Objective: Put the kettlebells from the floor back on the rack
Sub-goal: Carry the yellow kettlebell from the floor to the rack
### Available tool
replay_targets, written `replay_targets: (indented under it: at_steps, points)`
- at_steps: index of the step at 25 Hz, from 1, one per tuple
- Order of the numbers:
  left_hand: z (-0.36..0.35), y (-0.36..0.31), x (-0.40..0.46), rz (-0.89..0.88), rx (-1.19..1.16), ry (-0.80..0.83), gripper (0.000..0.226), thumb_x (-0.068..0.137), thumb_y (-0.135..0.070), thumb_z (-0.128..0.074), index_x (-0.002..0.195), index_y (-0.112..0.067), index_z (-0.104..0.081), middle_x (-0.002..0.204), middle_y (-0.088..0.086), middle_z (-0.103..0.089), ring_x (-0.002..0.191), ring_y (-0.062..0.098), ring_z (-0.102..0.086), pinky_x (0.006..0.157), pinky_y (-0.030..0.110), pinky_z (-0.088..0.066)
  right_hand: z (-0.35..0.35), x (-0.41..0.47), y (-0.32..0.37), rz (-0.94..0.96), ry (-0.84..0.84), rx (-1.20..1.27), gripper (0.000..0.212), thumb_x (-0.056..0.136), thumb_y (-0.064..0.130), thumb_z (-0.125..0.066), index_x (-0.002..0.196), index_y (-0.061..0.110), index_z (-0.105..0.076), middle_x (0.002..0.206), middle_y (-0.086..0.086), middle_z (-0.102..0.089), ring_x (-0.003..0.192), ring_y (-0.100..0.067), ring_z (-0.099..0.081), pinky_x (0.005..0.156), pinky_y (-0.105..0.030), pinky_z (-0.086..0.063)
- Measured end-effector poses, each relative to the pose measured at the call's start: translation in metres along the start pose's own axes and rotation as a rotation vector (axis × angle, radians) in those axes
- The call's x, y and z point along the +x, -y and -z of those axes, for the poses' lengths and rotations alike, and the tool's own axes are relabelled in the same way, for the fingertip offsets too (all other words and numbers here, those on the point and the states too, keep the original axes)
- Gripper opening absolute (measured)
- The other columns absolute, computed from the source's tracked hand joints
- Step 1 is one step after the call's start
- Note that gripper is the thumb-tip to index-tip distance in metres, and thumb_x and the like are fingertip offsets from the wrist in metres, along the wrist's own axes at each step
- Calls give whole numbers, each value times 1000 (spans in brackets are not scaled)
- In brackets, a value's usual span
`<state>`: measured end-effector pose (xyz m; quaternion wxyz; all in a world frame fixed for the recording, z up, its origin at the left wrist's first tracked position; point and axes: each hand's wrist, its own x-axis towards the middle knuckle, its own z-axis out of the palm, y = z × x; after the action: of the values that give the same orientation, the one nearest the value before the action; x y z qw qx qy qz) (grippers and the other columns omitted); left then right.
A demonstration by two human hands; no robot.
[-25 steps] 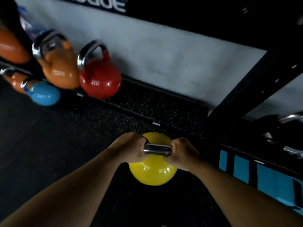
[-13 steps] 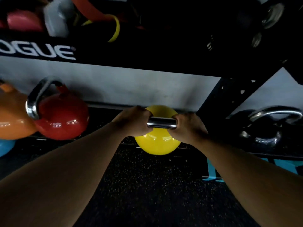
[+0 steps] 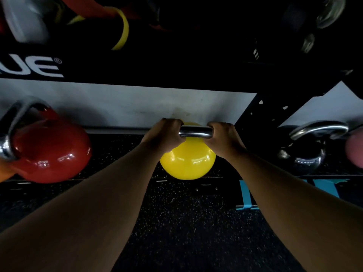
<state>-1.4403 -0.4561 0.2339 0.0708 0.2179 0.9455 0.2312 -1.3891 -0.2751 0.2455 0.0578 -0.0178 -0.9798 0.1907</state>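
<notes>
Both my hands grip the steel handle of a yellow kettlebell [image 3: 187, 161]. My left hand [image 3: 165, 135] holds the handle's left end and my right hand [image 3: 224, 139] its right end. The kettlebell is at the front lip of the rack's low shelf [image 3: 117, 146], a speckled black mat; I cannot tell whether it rests on the shelf. A red kettlebell [image 3: 50, 154] stands on the shelf to the left. A black kettlebell [image 3: 306, 154] with a steel handle stands to the right, past a black upright post [image 3: 253, 116].
A black beam [image 3: 176, 71] with white lettering runs across above the shelf, with gear stored on top, including a yellow band [image 3: 122, 34]. An orange kettlebell edge [image 3: 4, 173] shows at far left. Blue markings [image 3: 248, 195] lie on the dark speckled floor below.
The yellow kettlebell has risen from over the floor to the level of the low shelf, between the red and black kettlebells. Both hands kept their hold on the handle.
</notes>
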Motion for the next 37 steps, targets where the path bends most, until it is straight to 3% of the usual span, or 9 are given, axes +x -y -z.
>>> replay_targets:
  at_steps: [3, 7, 12, 16, 19, 23, 27, 32, 37]
  points:
    - [-2, -2, 22, 23, -41, -25, 23, 80, -22, -68, 101, -12, -66, 88, 15, -69, 76, 33, -65, 60, 32, -44, -7, 18, -8, -101, -21, -5, 28, 84, 7, -61, 111, 5, -67, 99, -19, -72, 93, -33, -67, 64, -25, -35]
    - [-10, -3, 42, 61, -42, -71, 21, 78, -25, -70, 96, -15, -65, 84, 11, -63, 86, 35, -64, 65, 35, -43, -13, 34, -20, -125, -6, 50, 20, 85, 10, -62, 104, 8, -64, 83, -9, -64, 79, -30, -65, 60, -27, -41]
    - [-12, -3, 44, 76, -45, -116, 15, 78, -24, -70, 89, -18, -62, 80, 10, -60, 87, 35, -64, 65, 34, -40, -14, 37, -23, -65, -3, 65, 18, 86, 11, -66, 103, 6, -64, 88, -14, -70, 80, -28, -65, 65, -27, -43]
    - [-6, -4, 37, 113, -144, -55, 50, 77, -21, -74, 122, -13, -53, 106, 15, -67, 94, 31, -64, 66, 30, -46, 0, 39, -25, -19, 117, -13, 36, 82, 25, -70, 114, 14, -56, 110, -14, -60, 104, -31, -57, 74, -30, -40]
    - [5, 14, 8, 171, -216, -72, 73, 69, -23, -80, 130, -19, -41, 120, 13, -57, 109, 30, -55, 84, 41, -50, 16, 39, -3, 250, 192, -146, 66, 77, 41, -70, 135, 28, -43, 127, -9, -47, 122, -30, -39, 94, -41, -36]
    - [18, 64, -71, 337, -74, -58, 40, 74, -31, -68, 112, -23, -59, 122, 8, -58, 114, 30, -56, 95, 45, -48, 2, 38, 62, 542, 118, -128, 38, 80, 33, -59, 115, 18, -64, 109, -9, -58, 110, -37, -51, 93, -46, -42]
    - [26, 112, -188, 548, -31, -8, 27, 81, -29, -61, 107, -26, -63, 117, 2, -63, 110, 23, -60, 93, 42, -50, -42, 6, 151, 763, 285, -116, 10, 81, 22, -59, 84, 20, -68, 83, -6, -65, 86, -36, -63, 75, -43, -52]
    - [21, 141, -368, 870, -134, 36, 23, 86, -24, -54, 106, -27, -66, 110, -3, -67, 99, 19, -63, 85, 39, -54, -101, -96, 269, 926, 615, -104, 12, 87, 26, -53, 84, 23, -65, 86, 2, -63, 82, -30, -63, 75, -41, -53]
    - [-31, 148, -610, 1159, -236, 0, 22, 92, -21, -50, 110, -26, -61, 117, 1, -64, 103, 24, -62, 83, 41, -54, -164, -275, 392, 1265, 870, -148, 13, 96, 26, -51, 92, 23, -62, 88, 5, -62, 82, -20, -58, 70, -36, -49]
